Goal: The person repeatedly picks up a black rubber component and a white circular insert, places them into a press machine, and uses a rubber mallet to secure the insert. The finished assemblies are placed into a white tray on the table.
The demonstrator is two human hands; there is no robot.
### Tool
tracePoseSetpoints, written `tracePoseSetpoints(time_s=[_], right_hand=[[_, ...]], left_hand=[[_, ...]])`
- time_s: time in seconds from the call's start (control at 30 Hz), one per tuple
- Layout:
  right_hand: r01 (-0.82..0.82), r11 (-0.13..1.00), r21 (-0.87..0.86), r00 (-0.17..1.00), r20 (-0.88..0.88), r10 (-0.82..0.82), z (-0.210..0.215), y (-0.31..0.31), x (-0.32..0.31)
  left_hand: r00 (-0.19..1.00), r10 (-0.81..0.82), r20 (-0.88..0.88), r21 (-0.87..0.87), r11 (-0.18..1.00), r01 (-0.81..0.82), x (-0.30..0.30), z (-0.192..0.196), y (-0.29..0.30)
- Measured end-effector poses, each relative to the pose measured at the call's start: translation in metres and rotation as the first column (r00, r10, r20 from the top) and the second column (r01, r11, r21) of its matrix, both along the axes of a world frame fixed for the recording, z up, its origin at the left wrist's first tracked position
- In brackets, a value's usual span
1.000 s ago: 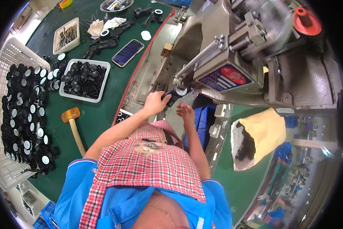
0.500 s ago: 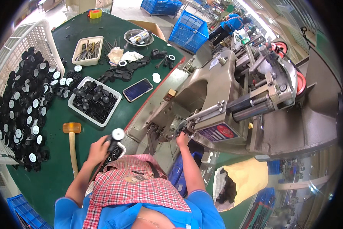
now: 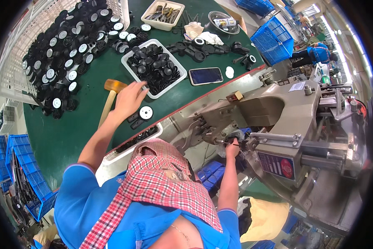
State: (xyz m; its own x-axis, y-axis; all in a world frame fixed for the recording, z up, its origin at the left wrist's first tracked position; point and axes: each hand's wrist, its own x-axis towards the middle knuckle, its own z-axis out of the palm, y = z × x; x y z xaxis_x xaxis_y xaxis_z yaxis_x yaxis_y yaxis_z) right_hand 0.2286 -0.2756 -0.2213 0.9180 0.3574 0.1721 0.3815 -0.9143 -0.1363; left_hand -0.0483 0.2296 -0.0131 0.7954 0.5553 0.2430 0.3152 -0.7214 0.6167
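My left hand (image 3: 129,99) is stretched over the green table with its fingers apart and nothing in them. Its fingertips come near the white tray (image 3: 154,96) heaped with small black caps (image 3: 151,66). Just below this hand lies a black caster-like part with a white disc (image 3: 146,112). The wooden handle of a mallet (image 3: 107,107) passes behind my left wrist, its amber head beside the hand. At the machine's tooling (image 3: 226,135), my right hand (image 3: 233,148) is closed around something dark, mostly hidden there.
The grey press machine (image 3: 273,99) fills the right side. A white basket (image 3: 16,88) of black wheels stands at the left. A phone (image 3: 205,76), a tool tray (image 3: 163,25) and a metal bowl (image 3: 214,28) sit further back. Below the table edge is another white tray (image 3: 155,133).
My left hand has let go of the caster-like part, now on the table, and moved forward toward the cap tray. My right hand stays at the tooling. The view has turned left.
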Motion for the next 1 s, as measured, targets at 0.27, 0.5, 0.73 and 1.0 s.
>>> tracePoseSetpoints(time_s=[0.27,0.5,0.73,1.0], right_hand=[[0.167,0.985,-0.042,0.963,-0.207,-0.172,0.01,0.004,0.005],[0.215,0.975,0.056,0.956,-0.214,-0.199,0.004,-0.006,0.004],[0.685,0.34,0.645,0.56,-0.764,0.321,0.045,-0.021,-0.019],[0.698,0.344,0.629,0.444,-0.756,0.481,0.177,0.05,-0.067]], left_hand=[[0.987,0.093,-0.133,0.354,0.935,-0.04,0.119,-0.014,0.018],[0.998,0.057,-0.023,0.332,0.942,-0.046,0.127,-0.025,0.02],[0.987,0.018,0.162,0.021,1.0,-0.022,0.102,-0.018,0.017],[0.99,0.109,0.092,-0.25,0.965,-0.083,-0.002,-0.004,-0.002]])
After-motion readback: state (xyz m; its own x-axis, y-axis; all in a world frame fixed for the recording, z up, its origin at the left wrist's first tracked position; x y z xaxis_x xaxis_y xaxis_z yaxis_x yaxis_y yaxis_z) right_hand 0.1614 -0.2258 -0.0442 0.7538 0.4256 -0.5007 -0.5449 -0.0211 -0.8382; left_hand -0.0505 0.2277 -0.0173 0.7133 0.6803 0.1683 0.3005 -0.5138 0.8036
